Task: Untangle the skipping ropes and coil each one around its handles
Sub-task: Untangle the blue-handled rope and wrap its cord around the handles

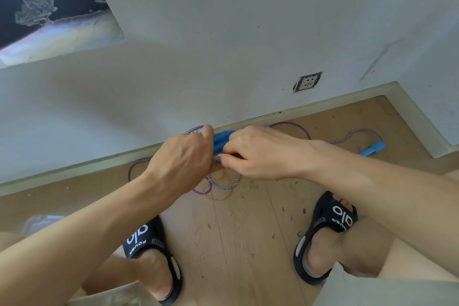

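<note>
Both hands meet near the centre of the view, above the wooden floor (236, 231); the left hand (183, 156) is curled closed around one end of the blue handles (221, 140), and the right hand (258, 151) pinches at the same bundle from the 3 o'clock side, its fingertips bent onto the plastic and the cord there; I cannot tell if one or two handles are in this grasp. A striped rope (357, 133) runs away toward 2 o'clock and ends at another blue handle (372, 149), which lies on the floor near the skirting board (310, 113); a thin purple rope (298, 128) makes an arc just beyond the right hand, and more loops of striped, purple and a thin brownish cord (218, 197) hang or lie below the hands at 6 o'clock, crossing each other. The ropes look light, soft and limp, so they will follow any pull and can tighten into a knot; the thin purple one seems smoother and may slip. The handles are stiff and give the sure place to take hold; for freeing a crossing it is better, I judge, to pinch the rope close to the tangle and to draw it slowly.
</note>
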`<state>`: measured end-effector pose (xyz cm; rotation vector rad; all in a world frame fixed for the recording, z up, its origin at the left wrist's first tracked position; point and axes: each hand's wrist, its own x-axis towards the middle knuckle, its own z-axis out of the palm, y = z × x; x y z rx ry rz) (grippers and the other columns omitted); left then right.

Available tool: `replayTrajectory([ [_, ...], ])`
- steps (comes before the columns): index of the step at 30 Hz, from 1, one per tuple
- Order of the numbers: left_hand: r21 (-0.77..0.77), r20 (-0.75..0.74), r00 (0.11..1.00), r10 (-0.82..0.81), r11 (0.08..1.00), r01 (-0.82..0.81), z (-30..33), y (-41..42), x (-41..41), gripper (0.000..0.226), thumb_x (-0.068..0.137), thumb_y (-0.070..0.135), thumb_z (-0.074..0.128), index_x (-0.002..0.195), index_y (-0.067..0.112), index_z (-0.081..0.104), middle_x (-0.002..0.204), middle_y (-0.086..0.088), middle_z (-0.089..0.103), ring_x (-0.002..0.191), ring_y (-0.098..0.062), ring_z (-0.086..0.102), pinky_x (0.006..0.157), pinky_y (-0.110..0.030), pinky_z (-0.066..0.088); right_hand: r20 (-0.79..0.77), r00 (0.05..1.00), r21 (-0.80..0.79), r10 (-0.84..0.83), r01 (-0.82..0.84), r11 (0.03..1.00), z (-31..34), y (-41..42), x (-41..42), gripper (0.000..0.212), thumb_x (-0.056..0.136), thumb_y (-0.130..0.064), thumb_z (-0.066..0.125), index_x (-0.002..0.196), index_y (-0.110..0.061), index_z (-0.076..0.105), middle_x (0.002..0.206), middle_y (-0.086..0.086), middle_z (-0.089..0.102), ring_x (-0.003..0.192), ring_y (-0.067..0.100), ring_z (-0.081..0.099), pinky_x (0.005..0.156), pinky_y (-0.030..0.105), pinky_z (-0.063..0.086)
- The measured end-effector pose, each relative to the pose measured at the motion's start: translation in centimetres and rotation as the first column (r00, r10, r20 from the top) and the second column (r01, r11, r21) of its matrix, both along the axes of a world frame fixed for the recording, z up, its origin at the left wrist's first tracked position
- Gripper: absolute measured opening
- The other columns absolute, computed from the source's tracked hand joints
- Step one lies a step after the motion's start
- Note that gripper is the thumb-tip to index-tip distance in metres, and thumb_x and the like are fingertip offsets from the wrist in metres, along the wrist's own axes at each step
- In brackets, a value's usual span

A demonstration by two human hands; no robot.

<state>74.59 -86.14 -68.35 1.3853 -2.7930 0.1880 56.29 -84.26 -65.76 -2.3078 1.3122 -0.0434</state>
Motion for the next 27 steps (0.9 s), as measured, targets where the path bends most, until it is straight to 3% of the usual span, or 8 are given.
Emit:
replayTrajectory([
  [4, 0.035, -0.037, 0.999, -0.02, 0.999, 0.022, 0.4, -0.2, -0.3, 0.053, 0.085, 0.057, 0.031, 0.073, 0.008, 0.046, 0.047, 0.008, 0.019, 0.036, -0.013, 0.003, 0.045, -0.015, -0.003, -0.036, 0.999, -0.058, -0.02, 0.018, 0.998, 0.7, 0.2, 0.0, 0.051, 0.098, -0.044, 0.04, 0.063, -0.009, 0.053, 0.057, 0.003, 0.049, 0.053, 0.019, 0.045, 0.052, 0.038, 0.038],
  [10, 0.042, 0.024, 0.995, -0.101, 0.994, 0.1, -0.5, 0.8, -0.2, 0.079, 0.086, 0.071, -0.001, 0.077, 0.009, 0.045, 0.049, -0.003, 0.047, 0.033, -0.026, 0.039, 0.039, -0.024, 0.015, 0.037, 0.998, 0.038, -0.047, 0.046, 0.998, 1.8, 0.8, 0.1, 0.037, 0.09, -0.029, 0.04, 0.061, -0.005, 0.041, 0.056, 0.01, 0.047, 0.05, 0.019, 0.035, 0.048, 0.033, 0.029],
  [16, 0.13, 0.089, 0.996, -0.015, 0.992, 0.004, -0.8, 0.8, -0.1, 0.063, 0.079, 0.066, 0.013, 0.098, 0.013, 0.041, 0.075, -0.006, 0.06, 0.066, -0.032, 0.062, 0.053, -0.033, 0.033, -0.062, 0.997, 0.041, 0.035, -0.033, 0.999, 2.3, 1.2, 0.6, 0.031, 0.089, -0.026, 0.043, 0.066, -0.006, 0.047, 0.063, 0.009, 0.052, 0.054, 0.024, 0.045, 0.048, 0.034, 0.031],
  [19, 0.038, 0.026, 1.0, 0.015, 0.999, -0.016, -0.8, -0.1, 0.4, 0.057, 0.079, 0.07, 0.049, 0.084, 0.014, 0.044, 0.057, -0.003, 0.042, 0.046, -0.029, 0.053, 0.042, -0.027, 0.034, -0.168, 0.984, 0.132, -0.06, 0.083, 0.988, 2.5, 0.6, -0.2, 0.031, 0.091, -0.029, 0.043, 0.07, -0.008, 0.051, 0.067, 0.007, 0.052, 0.056, 0.023, 0.046, 0.047, 0.03, 0.032],
  [21, 0.096, -0.054, 0.987, 0.15, 0.985, -0.144, -0.6, -1.0, 0.9, 0.052, 0.084, 0.064, 0.057, 0.084, 0.012, 0.045, 0.062, -0.007, 0.052, 0.052, -0.032, 0.053, 0.046, -0.032, 0.039, -0.34, 0.934, 0.179, -0.106, 0.175, 0.968, 2.3, -0.2, -1.9, 0.026, 0.092, -0.034, 0.046, 0.084, -0.011, 0.056, 0.079, 0.006, 0.056, 0.064, 0.022, 0.053, 0.054, 0.029, 0.04],
  [23, 0.249, -0.091, 0.965, 0.245, 0.944, -0.216, -0.1, -1.7, 1.4, 0.043, 0.09, 0.056, 0.054, 0.084, 0.015, 0.044, 0.07, -0.005, 0.055, 0.059, -0.028, 0.05, 0.051, -0.034, 0.035, -0.513, 0.85, 0.197, -0.118, 0.25, 0.948, 1.6, -1.1, -4.0, 0.048, 0.09, -0.037, 0.054, 0.128, -0.008, 0.047, 0.097, 0.005, 0.058, 0.084, 0.025, 0.058, 0.068, 0.031, 0.047],
  [25, 0.34, -0.167, 0.962, 0.215, 0.929, -0.149, 0.7, -1.8, 1.6, 0.035, 0.091, 0.05, 0.056, 0.077, 0.02, 0.042, 0.065, 0.002, 0.05, 0.057, -0.019, 0.047, 0.048, -0.027, 0.03, -0.397, 0.905, 0.209, -0.154, 0.252, 0.945, 1.2, -1.8, -5.0, 0.088, 0.085, -0.035, 0.063, 0.154, -0.014, 0.013, 0.133, 0.007, 0.052, 0.118, 0.026, 0.054, 0.092, 0.033, 0.048],
  [27, 0.425, -0.23, 0.959, 0.166, 0.904, -0.054, 1.7, -1.4, 1.4, 0.031, 0.091, 0.044, 0.058, 0.073, 0.024, 0.043, 0.061, 0.007, 0.048, 0.055, -0.013, 0.046, 0.048, -0.021, 0.031, 0.009, 0.971, 0.333, -0.239, 0.222, 0.916, 1.4, -2.3, -4.3, 0.094, 0.082, -0.027, 0.068, 0.157, -0.02, 0.012, 0.154, 0.0, 0.038, 0.133, 0.012, 0.045, 0.104, 0.024, 0.039],
])
